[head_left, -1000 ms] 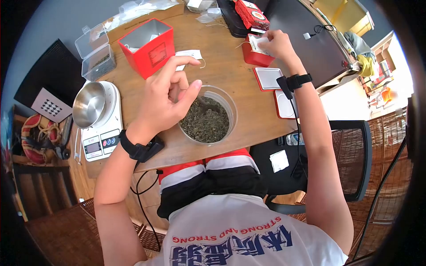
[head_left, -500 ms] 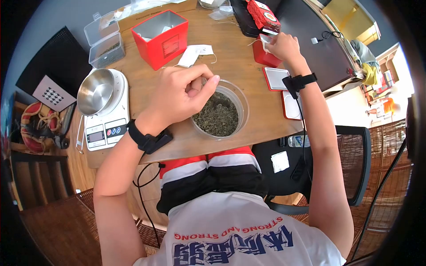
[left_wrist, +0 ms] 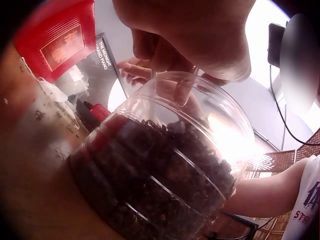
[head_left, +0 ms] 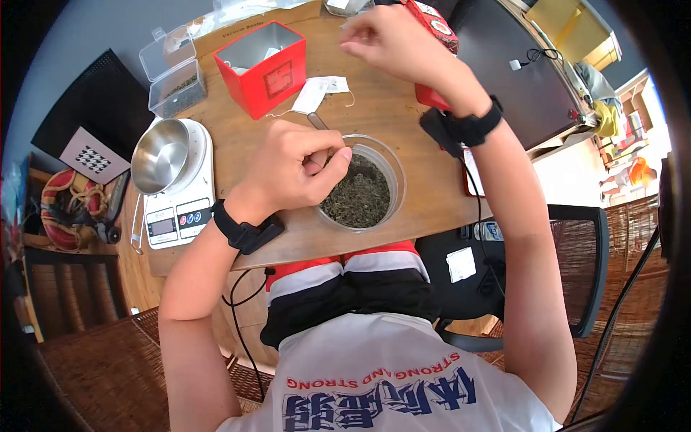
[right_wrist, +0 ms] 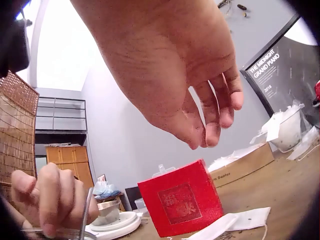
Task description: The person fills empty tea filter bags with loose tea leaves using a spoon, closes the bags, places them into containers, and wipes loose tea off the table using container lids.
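Note:
My left hand (head_left: 299, 165) pinches a thin metal handle (head_left: 315, 121) with curled fingers, over the left rim of a clear tub (head_left: 394, 176) of dried leaves (head_left: 356, 201). In the left wrist view the leaves (left_wrist: 155, 180) show through the tub's wall, below the fingers. My right hand (head_left: 403, 47) is raised above the back of the table, its fingers loosely bent with nothing between them. The right wrist view has this hand (right_wrist: 175, 70) above a tall red box (right_wrist: 182, 200). White tea bags (head_left: 312, 95) lie beside that box (head_left: 270, 75).
A scale (head_left: 164, 229) bearing a steel bowl (head_left: 160, 157) stands at the left, with a lidded clear box (head_left: 178, 93) behind it. A small red container (head_left: 430, 96) at the right is mostly hidden by my right arm. Cardboard (head_left: 252, 21) lies along the back.
My right hand has left the small red container and moved left and upward in the head view. My left hand has stayed by the tub, its fingers closer together, and the metal handle now shows.

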A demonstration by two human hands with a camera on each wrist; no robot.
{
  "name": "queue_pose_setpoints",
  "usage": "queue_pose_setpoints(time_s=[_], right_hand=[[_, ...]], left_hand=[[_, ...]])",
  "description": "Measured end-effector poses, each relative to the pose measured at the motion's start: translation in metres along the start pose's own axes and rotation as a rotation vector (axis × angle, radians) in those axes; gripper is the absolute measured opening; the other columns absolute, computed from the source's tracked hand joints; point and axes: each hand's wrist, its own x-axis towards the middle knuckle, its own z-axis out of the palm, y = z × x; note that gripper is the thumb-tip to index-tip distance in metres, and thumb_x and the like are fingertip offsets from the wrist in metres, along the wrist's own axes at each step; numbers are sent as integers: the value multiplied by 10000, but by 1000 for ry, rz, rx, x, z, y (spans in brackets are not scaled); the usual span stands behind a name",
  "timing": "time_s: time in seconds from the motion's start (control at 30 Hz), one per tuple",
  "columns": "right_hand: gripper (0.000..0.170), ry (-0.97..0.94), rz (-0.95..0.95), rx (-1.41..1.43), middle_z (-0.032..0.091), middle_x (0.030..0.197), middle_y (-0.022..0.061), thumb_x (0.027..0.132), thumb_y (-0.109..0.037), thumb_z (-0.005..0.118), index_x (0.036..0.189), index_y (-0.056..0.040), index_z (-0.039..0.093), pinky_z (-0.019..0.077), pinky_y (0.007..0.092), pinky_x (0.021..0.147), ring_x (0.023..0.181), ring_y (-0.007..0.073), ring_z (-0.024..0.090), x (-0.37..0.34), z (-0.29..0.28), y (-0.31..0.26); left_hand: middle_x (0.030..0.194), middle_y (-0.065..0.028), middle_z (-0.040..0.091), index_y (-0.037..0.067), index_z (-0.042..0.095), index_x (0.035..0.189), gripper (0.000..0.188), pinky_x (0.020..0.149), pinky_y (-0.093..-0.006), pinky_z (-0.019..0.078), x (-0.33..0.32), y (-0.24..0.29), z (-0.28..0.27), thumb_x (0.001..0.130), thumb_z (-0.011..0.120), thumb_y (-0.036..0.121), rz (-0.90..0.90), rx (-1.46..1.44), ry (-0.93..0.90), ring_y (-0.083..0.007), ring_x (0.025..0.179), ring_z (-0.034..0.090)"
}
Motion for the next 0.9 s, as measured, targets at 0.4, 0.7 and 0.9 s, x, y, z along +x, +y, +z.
queue_pose_setpoints(time_s=[0.4, 0.7, 0.9], right_hand=[[385, -539, 402, -55, 750, 853, 216, 785, -365, 822, 899, 0, 773, 583, 430, 786, 816, 351, 736, 25, 73, 8], [453, -277, 361, 99, 752, 844, 177, 781, -399, 845, 1032, -26, 791, 553, 374, 751, 758, 269, 700, -6, 87, 48], [390, -247, 505, 293, 758, 845, 107, 879, -347, 781, 1071, -7, 774, 545, 340, 739, 751, 173, 676, -21, 40, 66]], left_hand=[[463, -10, 406, 65, 640, 649, 112, 435, -295, 327, -2, -6, 0, 760, 652, 73, 100, -98, -76, -144, 391, 398], [437, -20, 352, 89, 611, 622, 188, 432, -316, 315, -3, -5, 4, 781, 704, 127, 57, -46, -27, -190, 381, 391], [442, -20, 357, 87, 627, 628, 227, 428, -316, 295, 0, -3, 5, 822, 731, 141, 78, 4, 2, -183, 380, 373]])
